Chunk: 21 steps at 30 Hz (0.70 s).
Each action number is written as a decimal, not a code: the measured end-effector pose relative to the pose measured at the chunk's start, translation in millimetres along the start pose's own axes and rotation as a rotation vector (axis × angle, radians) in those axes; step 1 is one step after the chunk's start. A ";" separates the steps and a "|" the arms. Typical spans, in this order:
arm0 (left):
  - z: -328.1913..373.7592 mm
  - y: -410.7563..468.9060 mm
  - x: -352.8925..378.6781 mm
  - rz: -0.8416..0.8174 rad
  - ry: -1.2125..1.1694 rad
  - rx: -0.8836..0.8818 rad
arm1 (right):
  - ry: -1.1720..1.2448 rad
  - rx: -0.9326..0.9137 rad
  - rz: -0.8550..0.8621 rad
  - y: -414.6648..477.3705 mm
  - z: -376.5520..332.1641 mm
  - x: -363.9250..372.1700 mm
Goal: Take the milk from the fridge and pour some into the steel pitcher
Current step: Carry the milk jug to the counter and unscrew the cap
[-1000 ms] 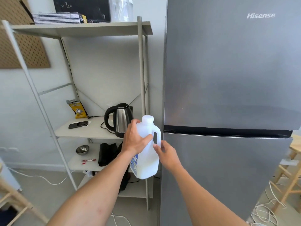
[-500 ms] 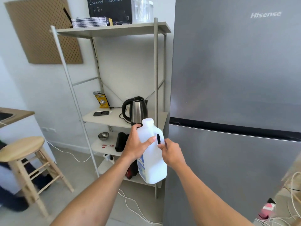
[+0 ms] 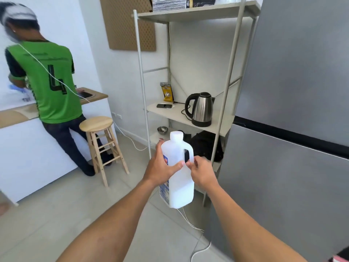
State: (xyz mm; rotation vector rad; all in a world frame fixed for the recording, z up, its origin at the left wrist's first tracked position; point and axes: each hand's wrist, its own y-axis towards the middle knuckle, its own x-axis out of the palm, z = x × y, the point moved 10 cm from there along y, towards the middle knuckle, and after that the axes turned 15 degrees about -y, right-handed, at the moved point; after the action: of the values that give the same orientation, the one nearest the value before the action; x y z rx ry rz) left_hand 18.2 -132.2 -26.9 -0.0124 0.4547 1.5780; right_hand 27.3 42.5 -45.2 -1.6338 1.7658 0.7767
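A white plastic milk jug [image 3: 179, 188] with a white cap and a blue label hangs upright in front of me, about half full. My left hand [image 3: 160, 167] wraps around its left side. My right hand [image 3: 203, 172] pinches the jug's handle from the right. The grey fridge [image 3: 292, 129] fills the right side, both doors closed. No steel pitcher shows in this view.
A white metal shelf rack [image 3: 181, 116] stands left of the fridge with a steel kettle [image 3: 201, 109], a phone and a small steel bowl [image 3: 162, 130]. A wooden stool [image 3: 100, 144] and a person in a green shirt [image 3: 45, 82] stand at a counter [image 3: 17, 114] to the left. White cables lie on the floor.
The view has swung left, away from the fridge, bringing the stool, counter and person into sight. Both hands keep hold of the jug, which sits lower in view.
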 end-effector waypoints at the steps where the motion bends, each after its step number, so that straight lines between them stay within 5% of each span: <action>1: -3.8 -10.4 -14.6 0.029 0.020 -0.014 | 0.000 -0.022 -0.027 -5.2 -9.3 11.4; 21: -57.6 -282.7 -338.4 0.614 0.210 -0.301 | 0.043 -0.540 -0.525 -193.7 -257.3 262.3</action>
State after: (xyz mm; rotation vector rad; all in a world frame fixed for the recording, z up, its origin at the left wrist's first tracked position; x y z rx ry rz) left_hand 298.4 -475.6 -62.1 -0.2950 0.3983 2.2535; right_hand 194.5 -335.9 -82.7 -2.3437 1.1030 1.0108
